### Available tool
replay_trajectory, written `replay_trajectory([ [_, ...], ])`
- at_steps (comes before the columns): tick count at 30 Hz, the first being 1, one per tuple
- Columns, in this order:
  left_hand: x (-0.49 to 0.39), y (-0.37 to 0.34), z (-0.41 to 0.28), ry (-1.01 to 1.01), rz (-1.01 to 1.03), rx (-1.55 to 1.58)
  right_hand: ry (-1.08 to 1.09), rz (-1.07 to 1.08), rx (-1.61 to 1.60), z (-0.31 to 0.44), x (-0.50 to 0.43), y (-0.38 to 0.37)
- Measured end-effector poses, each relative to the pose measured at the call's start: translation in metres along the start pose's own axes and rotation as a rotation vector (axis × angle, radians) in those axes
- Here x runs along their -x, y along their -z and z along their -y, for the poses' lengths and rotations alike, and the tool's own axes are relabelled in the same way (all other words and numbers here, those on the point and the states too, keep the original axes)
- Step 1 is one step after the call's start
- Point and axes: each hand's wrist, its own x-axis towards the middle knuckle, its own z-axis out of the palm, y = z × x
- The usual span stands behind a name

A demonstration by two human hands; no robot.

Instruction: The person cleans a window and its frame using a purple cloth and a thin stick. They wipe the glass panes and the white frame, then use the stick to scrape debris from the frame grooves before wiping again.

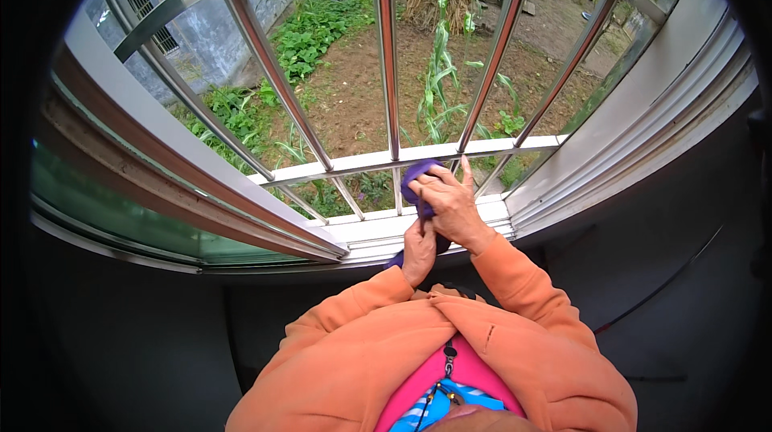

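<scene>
My right hand grips a bunched purple cloth, with the index finger stretched towards the lower rail of the window bars. Just below it, my left hand is closed around a thin dark stick-like piece that rises towards the cloth. More purple fabric shows beside the left wrist. Both hands are above the white window sill, close to the metal rail. What lies inside the folds of the cloth is hidden.
Upright stainless steel bars cross the window opening. A sliding glass pane stands at the left, and a white frame with tracks at the right. Outside are soil, green plants and a grey wall.
</scene>
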Motion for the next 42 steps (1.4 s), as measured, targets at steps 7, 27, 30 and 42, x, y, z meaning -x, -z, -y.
replay_trajectory([
  [7, -0.039, -0.058, -0.021, -0.037, 0.223, 0.018, -0.453, -0.346, -0.371, -0.050, 0.014, 0.037],
  [27, 0.014, 0.069, -0.052, -0.526, -0.475, -0.231, 0.342, 0.124, -0.697, 0.083, -0.097, -0.052],
  [30, 0.007, 0.080, -0.038, -0.305, -0.492, -0.065, 0.449, 0.096, -0.223, 0.100, -0.112, -0.077],
  [42, 0.004, 0.107, -0.021, -0.188, -0.437, 0.134, 0.599, 0.406, 0.114, 0.113, -0.130, -0.129],
])
